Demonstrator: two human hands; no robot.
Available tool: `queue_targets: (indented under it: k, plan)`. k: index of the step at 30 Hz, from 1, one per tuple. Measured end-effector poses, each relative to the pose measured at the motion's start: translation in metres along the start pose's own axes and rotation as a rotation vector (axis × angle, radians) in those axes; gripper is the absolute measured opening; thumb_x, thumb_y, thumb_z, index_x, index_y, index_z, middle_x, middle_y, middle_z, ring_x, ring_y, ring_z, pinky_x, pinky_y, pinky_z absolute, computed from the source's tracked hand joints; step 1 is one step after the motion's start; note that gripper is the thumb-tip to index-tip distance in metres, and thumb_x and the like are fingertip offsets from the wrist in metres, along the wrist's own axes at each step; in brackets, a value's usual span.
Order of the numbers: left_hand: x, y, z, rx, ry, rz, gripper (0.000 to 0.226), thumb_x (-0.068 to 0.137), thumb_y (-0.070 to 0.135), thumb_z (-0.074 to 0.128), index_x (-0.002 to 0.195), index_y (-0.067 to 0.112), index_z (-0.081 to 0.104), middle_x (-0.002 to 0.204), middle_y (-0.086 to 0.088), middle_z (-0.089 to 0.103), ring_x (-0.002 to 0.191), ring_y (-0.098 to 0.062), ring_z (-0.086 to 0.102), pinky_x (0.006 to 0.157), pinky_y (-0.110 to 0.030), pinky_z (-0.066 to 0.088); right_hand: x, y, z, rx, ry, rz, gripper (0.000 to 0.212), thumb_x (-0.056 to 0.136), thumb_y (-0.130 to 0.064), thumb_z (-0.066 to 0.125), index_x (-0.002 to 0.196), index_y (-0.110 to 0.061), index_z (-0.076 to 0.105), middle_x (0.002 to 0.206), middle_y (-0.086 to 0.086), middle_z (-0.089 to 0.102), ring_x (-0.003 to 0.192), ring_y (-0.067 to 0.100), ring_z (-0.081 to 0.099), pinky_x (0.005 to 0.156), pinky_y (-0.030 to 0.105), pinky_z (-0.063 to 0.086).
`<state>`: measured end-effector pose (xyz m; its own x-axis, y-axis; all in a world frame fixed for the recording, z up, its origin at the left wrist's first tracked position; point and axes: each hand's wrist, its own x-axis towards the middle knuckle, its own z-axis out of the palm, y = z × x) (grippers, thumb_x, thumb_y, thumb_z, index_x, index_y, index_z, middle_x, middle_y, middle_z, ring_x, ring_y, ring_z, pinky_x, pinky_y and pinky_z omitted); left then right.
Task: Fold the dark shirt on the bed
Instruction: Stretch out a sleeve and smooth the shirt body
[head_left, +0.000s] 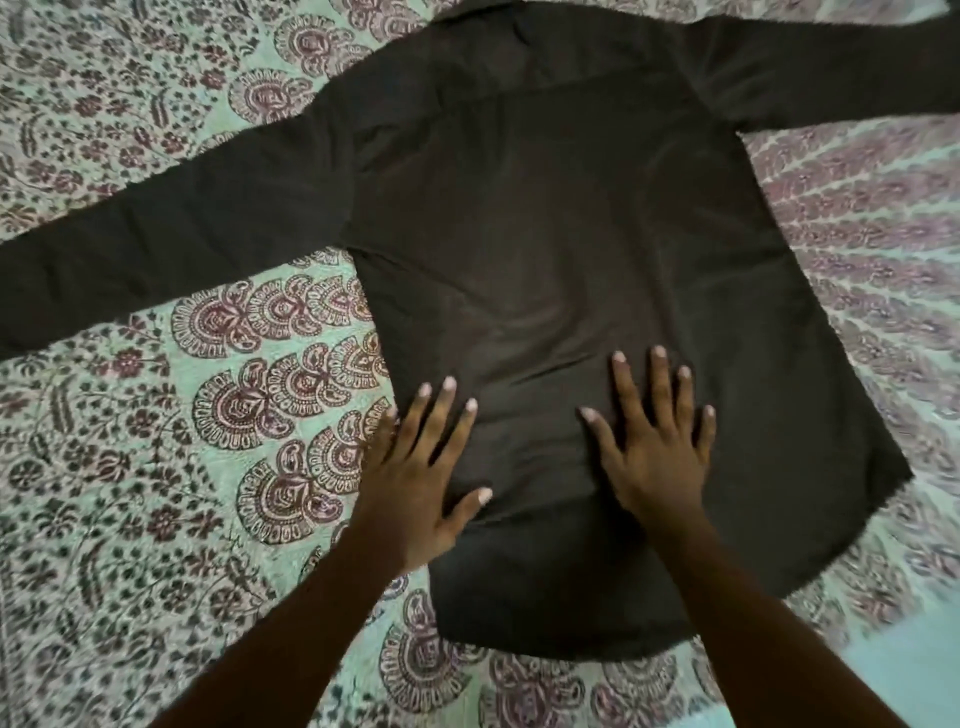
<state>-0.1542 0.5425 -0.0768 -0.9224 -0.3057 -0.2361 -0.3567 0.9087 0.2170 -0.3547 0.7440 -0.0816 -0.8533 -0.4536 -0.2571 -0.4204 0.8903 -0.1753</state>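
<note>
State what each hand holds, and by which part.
Nothing is held: left hand and right hand lie flat, fingers spread, on the dark shirt near its hem.

No readable text, label or number on the dark shirt (545, 234) or patterned bedspread (130, 467).

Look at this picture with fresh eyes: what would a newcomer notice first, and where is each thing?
The dark shirt lies spread flat across the middle of the bedspread, sleeves stretched out to either side. Two hands rest flat on its lower part, the left hand at its left edge, the right hand nearer the middle. All around it, the bedspread is busy with paisley print.
</note>
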Motion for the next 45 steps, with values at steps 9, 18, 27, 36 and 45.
queue_targets:
  k: [9,18,27,36,45]
  plan:
    - [-0.026,0.035,0.007,-0.030,0.049,-0.046,0.094,0.094,0.069,0.047,0.168,0.021,0.015,0.177,-0.003,-0.002,0.163,-0.026,-0.001,0.128,-0.056,0.018,-0.011,-0.016,-0.014,0.064,0.142,0.068,0.084,0.098,-0.072,0.027,0.166,-0.024,0.014,0.175,0.010,0.002,0.160,0.038,-0.001,0.125,0.062,0.005]
    - [0.002,0.068,0.022,0.030,-0.007,0.041,0.091,0.099,0.069,0.038,0.168,0.015,0.012,0.177,-0.006,0.001,0.163,-0.030,0.000,0.127,-0.059,0.016,0.053,-0.029,-0.007,-0.061,-0.096,-0.428,0.066,0.099,-0.074,0.028,0.159,-0.057,0.005,0.174,-0.010,-0.010,0.161,0.028,-0.010,0.127,0.060,0.005]
    - [-0.038,0.104,0.024,0.005,0.018,0.052,0.074,0.100,0.059,0.044,0.164,0.023,0.031,0.174,-0.004,0.021,0.147,-0.035,0.040,0.112,-0.051,0.037,-0.043,0.106,-0.031,0.012,-0.072,-0.023,0.074,0.095,-0.080,0.028,0.160,-0.054,0.005,0.174,-0.003,-0.014,0.160,0.030,-0.013,0.125,0.065,0.001]
    - [-0.014,0.120,0.034,0.075,0.011,-0.147,0.092,0.094,0.074,0.039,0.168,0.025,0.012,0.177,-0.004,0.000,0.162,-0.035,0.007,0.125,-0.062,0.015,0.048,0.124,-0.041,-0.025,-0.042,-0.190,0.067,0.099,-0.077,0.031,0.158,-0.060,0.005,0.175,-0.008,-0.008,0.161,0.027,-0.005,0.128,0.057,0.006]
    - [-0.044,0.172,0.044,-0.009,0.032,-0.159,0.085,0.094,0.067,0.042,0.165,0.024,0.027,0.176,-0.005,0.010,0.161,-0.034,0.016,0.122,-0.059,0.020,-0.011,0.223,-0.060,0.074,-0.001,0.267,0.084,0.095,-0.082,0.030,0.163,-0.045,0.000,0.175,0.005,-0.007,0.159,0.037,-0.012,0.125,0.061,-0.006]
